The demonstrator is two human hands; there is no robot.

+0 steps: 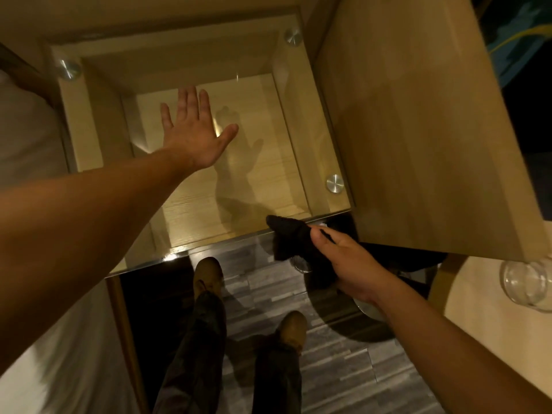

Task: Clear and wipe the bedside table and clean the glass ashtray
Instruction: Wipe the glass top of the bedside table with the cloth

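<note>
The bedside table (301, 138) has a clear glass top held by round metal studs over a pale wooden box. My left hand (195, 130) lies flat on the glass near its middle, fingers spread, holding nothing. My right hand (346, 261) hangs just past the table's near right corner and grips a black cloth (291, 234), whose tip rests at the glass edge. A clear glass piece (527, 283), perhaps the ashtray, sits on a light surface at the right edge.
A tall wooden panel (418, 130) stands right of the table. White bedding (27, 130) lies to the left. Below are grey striped flooring (337, 369), my two brown shoes, and a round metal object (370, 310) partly hidden under my right wrist.
</note>
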